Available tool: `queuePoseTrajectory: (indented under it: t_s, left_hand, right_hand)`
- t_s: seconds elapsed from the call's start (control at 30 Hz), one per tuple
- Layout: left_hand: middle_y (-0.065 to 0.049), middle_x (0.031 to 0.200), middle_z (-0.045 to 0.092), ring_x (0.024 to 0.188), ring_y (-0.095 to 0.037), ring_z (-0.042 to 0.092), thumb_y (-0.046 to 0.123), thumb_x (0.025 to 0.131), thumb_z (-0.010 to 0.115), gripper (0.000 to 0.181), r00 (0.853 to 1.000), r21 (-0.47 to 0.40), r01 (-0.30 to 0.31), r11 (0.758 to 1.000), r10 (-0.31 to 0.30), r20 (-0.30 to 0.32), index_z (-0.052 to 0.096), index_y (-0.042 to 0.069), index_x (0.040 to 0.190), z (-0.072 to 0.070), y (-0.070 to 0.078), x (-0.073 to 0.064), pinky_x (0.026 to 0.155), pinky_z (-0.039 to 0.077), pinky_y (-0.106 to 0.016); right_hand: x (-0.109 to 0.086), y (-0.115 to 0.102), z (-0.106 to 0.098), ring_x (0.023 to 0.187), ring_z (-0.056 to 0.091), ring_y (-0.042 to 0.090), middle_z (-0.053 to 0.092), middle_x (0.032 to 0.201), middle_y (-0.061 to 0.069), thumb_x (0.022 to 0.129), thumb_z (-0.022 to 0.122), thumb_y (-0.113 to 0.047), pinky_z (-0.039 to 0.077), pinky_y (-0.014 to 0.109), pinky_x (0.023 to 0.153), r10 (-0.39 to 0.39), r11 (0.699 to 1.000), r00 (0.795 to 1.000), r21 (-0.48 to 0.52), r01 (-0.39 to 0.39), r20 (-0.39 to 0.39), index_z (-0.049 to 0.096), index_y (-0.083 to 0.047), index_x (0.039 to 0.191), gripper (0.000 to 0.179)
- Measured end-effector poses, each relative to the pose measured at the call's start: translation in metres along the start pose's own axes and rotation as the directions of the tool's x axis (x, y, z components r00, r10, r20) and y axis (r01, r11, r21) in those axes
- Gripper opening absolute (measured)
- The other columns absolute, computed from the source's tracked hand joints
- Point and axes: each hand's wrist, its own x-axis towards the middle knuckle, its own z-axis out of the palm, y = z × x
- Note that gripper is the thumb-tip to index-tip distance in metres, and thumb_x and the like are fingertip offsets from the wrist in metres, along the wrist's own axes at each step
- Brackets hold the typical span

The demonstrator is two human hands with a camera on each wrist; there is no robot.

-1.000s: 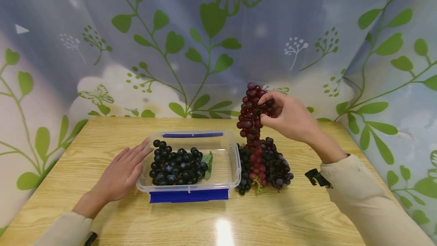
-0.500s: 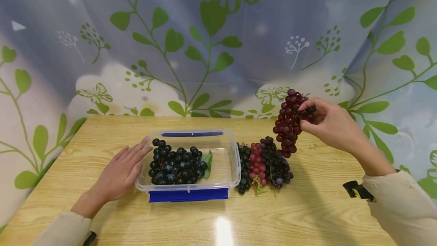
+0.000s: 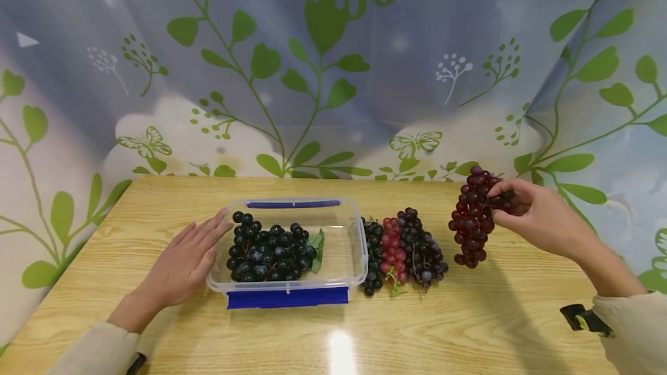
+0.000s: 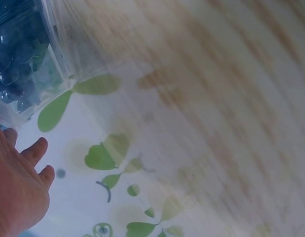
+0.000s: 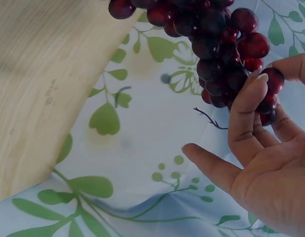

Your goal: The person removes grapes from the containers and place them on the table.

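Observation:
My right hand (image 3: 542, 216) pinches a bunch of dark red grapes (image 3: 471, 221) near its top and holds it up at the table's right side. In the right wrist view, thumb and fingers close on the upper part of the red grapes (image 5: 216, 54), and a thin bare stem sticks out. My left hand (image 3: 179, 265) lies with straight fingers against the left rim of a clear plastic box (image 3: 333, 288) with blue clips. Inside the box, on its left, sits a bunch of black grapes (image 3: 271, 253) with a green leaf (image 3: 316, 250).
Right of the box lie a black bunch (image 3: 373, 259) partly behind its wall, a pinkish-red bunch (image 3: 393, 247) and a dark purple bunch (image 3: 422, 247), side by side on the wooden table (image 3: 260, 340). A leaf-patterned cloth (image 3: 396, 74) hangs behind the table.
My right hand has carried the dark red grapes from above the row of bunches to the right and lower, beyond the purple bunch. My left hand has stayed at the box.

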Motion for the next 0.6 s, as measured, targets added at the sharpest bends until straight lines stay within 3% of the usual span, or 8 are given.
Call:
queuePoseTrajectory:
  t_s: [0.07, 0.2, 0.3, 0.43, 0.6]
  left_hand:
    - [-0.008, 0.157, 0.021, 0.137, -0.032, 0.030, 0.013, 0.100, 0.041, 0.052, 1.000, 0.009, -0.004, 1.000, 0.004, -0.002, 0.031, 0.012, 0.151, 0.000, 0.000, 0.000, 0.110, 0.020, -0.050]
    - [-0.008, 0.156, 0.023, 0.136, -0.034, 0.030, 0.015, 0.100, 0.041, 0.052, 1.000, 0.036, -0.016, 0.999, 0.016, -0.011, 0.031, 0.012, 0.151, -0.002, -0.001, 0.000, 0.111, 0.018, -0.049]
    - [-0.008, 0.156, 0.024, 0.137, -0.034, 0.029, 0.017, 0.100, 0.040, 0.051, 1.000, 0.059, -0.018, 0.998, 0.019, -0.016, 0.033, 0.011, 0.150, -0.003, -0.001, -0.001, 0.111, 0.018, -0.049]
    - [-0.006, 0.156, 0.024, 0.138, -0.032, 0.028, 0.018, 0.100, 0.042, 0.050, 1.000, 0.086, -0.014, 0.996, 0.015, -0.013, 0.036, 0.011, 0.149, -0.004, -0.001, -0.001, 0.111, 0.017, -0.048]
    - [-0.006, 0.156, 0.023, 0.138, -0.033, 0.028, 0.017, 0.099, 0.043, 0.052, 1.000, 0.087, -0.013, 0.996, 0.014, -0.006, 0.034, 0.013, 0.150, -0.004, 0.000, -0.001, 0.112, 0.015, -0.047]
  right_hand:
    - [-0.004, 0.005, 0.000, 0.059, 0.050, 0.014, 0.067, 0.093, 0.008, 0.092, 0.063, -0.023, 0.037, 0.030, 0.050, 0.014, 1.000, 0.999, -0.003, -0.014, 0.029, 0.055, -0.010, 0.120, 0.032]
    - [-0.007, 0.014, 0.005, 0.066, 0.051, 0.016, 0.064, 0.106, 0.015, 0.092, 0.063, -0.022, 0.040, 0.031, 0.052, 0.038, 0.999, 0.994, 0.018, -0.040, 0.098, 0.056, -0.010, 0.119, 0.031]
    - [-0.007, 0.021, 0.012, 0.073, 0.054, 0.018, 0.064, 0.097, 0.012, 0.093, 0.062, -0.020, 0.042, 0.030, 0.054, 0.037, 0.997, 0.988, 0.065, -0.047, 0.149, 0.056, -0.008, 0.117, 0.028]
    - [-0.003, 0.027, 0.026, 0.067, 0.055, 0.019, 0.061, 0.079, 0.004, 0.092, 0.062, -0.017, 0.043, 0.029, 0.053, 0.032, 0.990, 0.984, 0.130, -0.056, 0.176, 0.056, -0.007, 0.115, 0.026]
    - [0.005, 0.033, 0.040, 0.070, 0.057, 0.019, 0.063, 0.082, 0.005, 0.091, 0.062, -0.018, 0.044, 0.030, 0.055, 0.056, 0.983, 0.982, 0.163, -0.086, 0.178, 0.056, -0.006, 0.115, 0.027]
